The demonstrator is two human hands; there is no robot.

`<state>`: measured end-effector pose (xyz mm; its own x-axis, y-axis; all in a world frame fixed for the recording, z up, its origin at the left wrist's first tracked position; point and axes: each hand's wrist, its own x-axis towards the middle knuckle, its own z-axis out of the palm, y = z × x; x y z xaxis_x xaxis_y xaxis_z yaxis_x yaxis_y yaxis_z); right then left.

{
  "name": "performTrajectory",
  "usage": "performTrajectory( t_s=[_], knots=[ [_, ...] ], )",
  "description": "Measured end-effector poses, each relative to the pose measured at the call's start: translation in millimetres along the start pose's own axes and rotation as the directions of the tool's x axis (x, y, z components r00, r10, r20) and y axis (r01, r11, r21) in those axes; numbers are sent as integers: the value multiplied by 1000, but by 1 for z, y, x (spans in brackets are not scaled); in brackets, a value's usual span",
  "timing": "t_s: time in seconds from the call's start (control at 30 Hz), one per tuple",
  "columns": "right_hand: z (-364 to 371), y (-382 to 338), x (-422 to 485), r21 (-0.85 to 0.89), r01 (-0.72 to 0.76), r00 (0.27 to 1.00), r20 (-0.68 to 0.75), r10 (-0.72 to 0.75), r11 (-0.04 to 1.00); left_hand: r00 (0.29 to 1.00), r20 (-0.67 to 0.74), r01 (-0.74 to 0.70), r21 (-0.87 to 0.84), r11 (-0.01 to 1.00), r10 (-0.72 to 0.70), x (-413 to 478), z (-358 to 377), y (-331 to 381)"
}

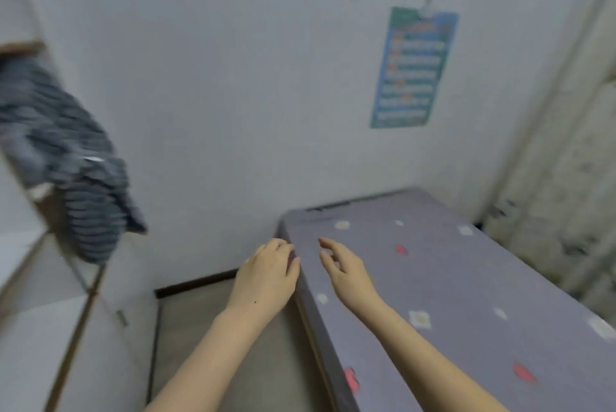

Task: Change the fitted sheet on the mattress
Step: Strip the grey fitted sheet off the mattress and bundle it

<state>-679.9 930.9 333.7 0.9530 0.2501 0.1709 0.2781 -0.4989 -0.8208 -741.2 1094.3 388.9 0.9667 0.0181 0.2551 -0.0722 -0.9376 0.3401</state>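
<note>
White wall (233,78) behind; mattress (328,341) with its long axis running away from the viewer, far end towards the wall. Grey-violet patterned fitted sheet (466,285) lies stretched over the top and left side. Striped garment (76,178) hangs at left; blue poster (413,68) on the wall. Both forearms reach towards the far left corner. Left hand (266,275) at the mattress edge, fingers bent; its grip on the sheet cannot be told. Right hand (346,268) above the sheet, grip apart, holding nothing.

I'm looking into a small home bedroom: a sheeted mattress (466,295) is lying against white walls (233,78), a poster (413,68) is hanging, striped clothing (76,178) is draping.
</note>
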Motion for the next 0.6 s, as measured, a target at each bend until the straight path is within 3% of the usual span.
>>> performTrajectory(
  t_s=[0.1,0.23,0.4,0.6],
  knots=[
    [-42,91,-47,27,-258,961,-95,260,966,973,223,-46,-85,995,64,11,78,36],
    [-82,181,-121,69,-537,825,-165,541,840,872,476,-30,-174,984,111,17,167,74],
    [-97,252,-226,193,-782,566,-180,804,593,695,717,194,-263,945,57,8,246,95],
    [-71,287,-347,351,-902,248,-53,967,251,543,837,410,-186,893,-74,-8,299,72]
  ],
)
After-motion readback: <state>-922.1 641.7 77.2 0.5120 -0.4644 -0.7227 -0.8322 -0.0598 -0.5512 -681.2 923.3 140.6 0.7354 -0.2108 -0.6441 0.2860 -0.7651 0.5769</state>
